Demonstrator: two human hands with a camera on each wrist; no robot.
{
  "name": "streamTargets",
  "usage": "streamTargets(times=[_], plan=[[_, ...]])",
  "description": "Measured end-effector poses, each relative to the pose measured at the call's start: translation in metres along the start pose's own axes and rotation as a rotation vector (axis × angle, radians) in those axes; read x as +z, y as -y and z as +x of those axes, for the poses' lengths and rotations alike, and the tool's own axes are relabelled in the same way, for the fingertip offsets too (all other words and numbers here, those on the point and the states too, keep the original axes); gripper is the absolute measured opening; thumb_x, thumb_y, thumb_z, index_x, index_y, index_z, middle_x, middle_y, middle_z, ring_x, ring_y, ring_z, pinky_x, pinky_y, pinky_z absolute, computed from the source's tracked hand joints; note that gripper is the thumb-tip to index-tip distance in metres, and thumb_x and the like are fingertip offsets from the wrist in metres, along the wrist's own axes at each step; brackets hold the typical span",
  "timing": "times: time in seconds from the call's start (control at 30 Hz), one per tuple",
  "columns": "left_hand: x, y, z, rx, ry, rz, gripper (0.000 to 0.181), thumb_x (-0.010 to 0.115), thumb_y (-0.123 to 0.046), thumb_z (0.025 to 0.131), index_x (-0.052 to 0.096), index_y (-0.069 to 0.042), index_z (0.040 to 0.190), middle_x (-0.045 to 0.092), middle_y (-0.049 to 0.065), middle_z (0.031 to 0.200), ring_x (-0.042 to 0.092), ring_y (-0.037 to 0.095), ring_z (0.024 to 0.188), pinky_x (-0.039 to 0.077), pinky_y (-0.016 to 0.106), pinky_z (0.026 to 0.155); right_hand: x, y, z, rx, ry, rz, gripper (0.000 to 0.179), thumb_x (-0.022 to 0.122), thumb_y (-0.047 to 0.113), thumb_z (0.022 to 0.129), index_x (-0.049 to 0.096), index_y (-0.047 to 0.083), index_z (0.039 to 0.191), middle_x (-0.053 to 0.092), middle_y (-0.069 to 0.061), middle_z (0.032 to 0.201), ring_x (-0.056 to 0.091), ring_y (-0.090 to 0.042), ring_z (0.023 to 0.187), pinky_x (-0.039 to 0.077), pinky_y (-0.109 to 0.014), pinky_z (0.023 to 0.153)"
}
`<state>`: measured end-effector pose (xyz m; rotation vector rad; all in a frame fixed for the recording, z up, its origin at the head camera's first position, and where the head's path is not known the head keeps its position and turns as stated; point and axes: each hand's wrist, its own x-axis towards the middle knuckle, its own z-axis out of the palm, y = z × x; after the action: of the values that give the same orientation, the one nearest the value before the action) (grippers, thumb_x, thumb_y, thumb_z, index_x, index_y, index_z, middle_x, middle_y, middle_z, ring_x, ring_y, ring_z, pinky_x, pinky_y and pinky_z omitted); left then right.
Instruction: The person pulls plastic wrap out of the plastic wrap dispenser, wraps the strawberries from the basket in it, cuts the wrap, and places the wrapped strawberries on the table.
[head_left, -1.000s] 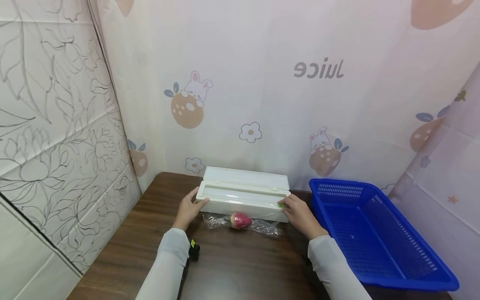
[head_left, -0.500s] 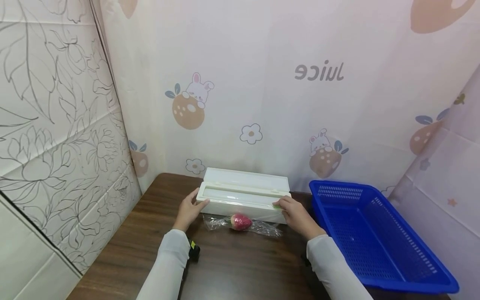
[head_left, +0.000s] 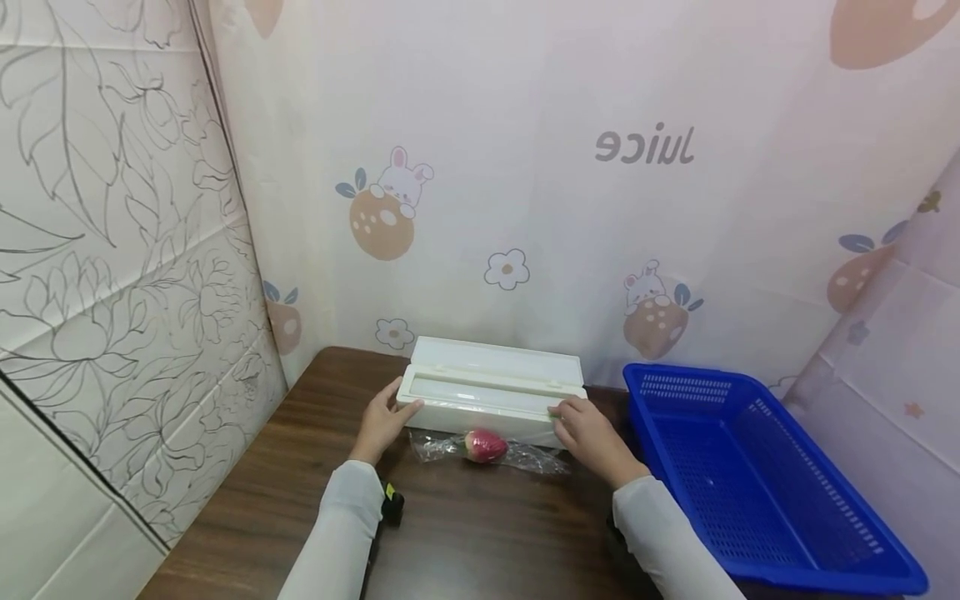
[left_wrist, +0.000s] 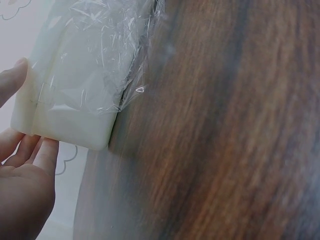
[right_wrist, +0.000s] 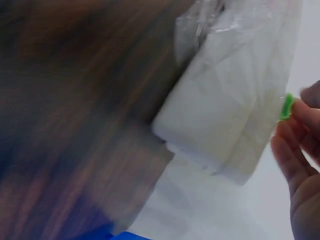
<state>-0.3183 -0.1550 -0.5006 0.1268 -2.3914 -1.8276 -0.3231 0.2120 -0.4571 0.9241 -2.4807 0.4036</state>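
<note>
A white cling film dispenser (head_left: pixel 480 418) lies on the table with its lid (head_left: pixel 495 360) tipped back. My left hand (head_left: pixel 381 423) grips its left end, thumb on the front edge and fingers at the end wall. Near the right end, my right hand (head_left: pixel 592 437) pinches a small green slide cutter (right_wrist: pixel 286 106) on the front top edge. Clear film (left_wrist: pixel 100 55) hangs over the front of the dispenser. Just in front lies a red, strawberry-like fruit (head_left: pixel 485 447), with crumpled film (head_left: pixel 534 457) spreading to both sides of it.
A blue plastic basket (head_left: pixel 750 575) stands at the right of the brown wooden table (head_left: pixel 480 533). A patterned curtain (head_left: pixel 510 167) hangs right behind the dispenser. A black strap device (head_left: pixel 392 505) sits at my left wrist.
My right hand has slid a little to the left along the dispenser's edge with the green cutter. My left hand keeps its hold, and the fruit stays in place.
</note>
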Motion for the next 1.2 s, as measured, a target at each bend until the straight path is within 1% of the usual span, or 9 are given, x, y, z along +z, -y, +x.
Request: streamTargets(times=[0.13, 0.27, 0.37, 0.47, 0.67, 0.9, 1.07, 1.2], plan=[[0.000, 0.000, 0.000, 0.000, -0.003, 0.006, 0.080, 0.069, -0.045, 0.079, 0.035, -0.013, 0.143, 0.031, 0.011, 0.150, 0.029, 0.026, 0.133, 0.034, 0.044, 0.107, -0.001, 0.009, 0.007, 0.093, 0.009, 0.001, 0.014, 0.071, 0.019, 0.082, 0.066, 0.008, 0.089, 0.062, -0.005, 0.088, 0.057, -0.019, 0.082, 0.055, -0.042, 0.073], [0.000, -0.001, -0.002, -0.012, -0.004, 0.013, 0.079, 0.069, -0.045, 0.080, 0.034, -0.013, 0.144, 0.031, 0.010, 0.150, 0.028, 0.026, 0.133, 0.033, 0.044, 0.108, -0.002, 0.015, 0.012, 0.164, 0.038, -0.011, 0.017, 0.074, 0.022, 0.079, 0.065, 0.008, 0.084, 0.059, -0.003, 0.083, 0.056, -0.018, 0.076, 0.054, -0.040, 0.069], [0.001, -0.001, -0.002, 0.005, -0.006, 0.003, 0.077, 0.069, -0.042, 0.081, 0.034, -0.012, 0.143, 0.032, 0.009, 0.149, 0.028, 0.025, 0.133, 0.033, 0.043, 0.108, -0.003, 0.018, 0.014, 0.207, 0.051, -0.019, 0.019, 0.076, 0.023, 0.077, 0.065, 0.009, 0.082, 0.058, -0.003, 0.081, 0.055, -0.017, 0.073, 0.054, -0.039, 0.067], [0.002, 0.000, -0.001, 0.019, -0.005, -0.002, 0.076, 0.069, -0.041, 0.082, 0.035, -0.011, 0.143, 0.032, 0.010, 0.149, 0.029, 0.024, 0.133, 0.033, 0.042, 0.108, -0.005, 0.020, 0.015, 0.229, 0.059, -0.014, 0.019, 0.077, 0.022, 0.076, 0.065, 0.009, 0.083, 0.057, -0.003, 0.080, 0.055, -0.016, 0.072, 0.054, -0.038, 0.066], [0.001, -0.001, -0.001, 0.006, -0.004, 0.010, 0.077, 0.069, -0.042, 0.081, 0.034, -0.013, 0.144, 0.033, 0.011, 0.149, 0.030, 0.024, 0.132, 0.033, 0.042, 0.108, -0.006, 0.020, 0.018, 0.198, 0.082, 0.033, 0.018, 0.076, 0.017, 0.077, 0.066, 0.008, 0.087, 0.060, -0.005, 0.085, 0.056, -0.016, 0.076, 0.055, -0.039, 0.070], [0.000, -0.002, -0.003, 0.004, -0.004, 0.023, 0.075, 0.068, -0.041, 0.082, 0.034, -0.014, 0.143, 0.033, 0.011, 0.149, 0.031, 0.025, 0.132, 0.034, 0.042, 0.107, -0.004, 0.018, 0.020, 0.159, 0.111, 0.077, 0.016, 0.074, 0.013, 0.079, 0.065, 0.009, 0.092, 0.062, -0.004, 0.090, 0.058, -0.016, 0.082, 0.056, -0.040, 0.075], [0.000, -0.002, -0.003, 0.007, 0.000, 0.021, 0.077, 0.068, -0.041, 0.082, 0.034, -0.012, 0.144, 0.032, 0.011, 0.149, 0.031, 0.025, 0.132, 0.034, 0.042, 0.108, -0.002, 0.014, 0.019, 0.117, 0.094, 0.077, 0.018, 0.075, 0.010, 0.077, 0.065, 0.009, 0.093, 0.063, -0.004, 0.091, 0.058, -0.014, 0.083, 0.056, -0.038, 0.075], [-0.001, -0.003, -0.003, 0.001, 0.000, 0.028, 0.077, 0.068, -0.043, 0.082, 0.033, -0.013, 0.144, 0.033, 0.011, 0.149, 0.031, 0.025, 0.132, 0.034, 0.042, 0.107, 0.001, 0.012, 0.018, 0.046, 0.064, 0.094, 0.021, 0.075, 0.005, 0.075, 0.066, 0.008, 0.093, 0.063, -0.005, 0.091, 0.058, -0.016, 0.084, 0.056, -0.038, 0.074]])
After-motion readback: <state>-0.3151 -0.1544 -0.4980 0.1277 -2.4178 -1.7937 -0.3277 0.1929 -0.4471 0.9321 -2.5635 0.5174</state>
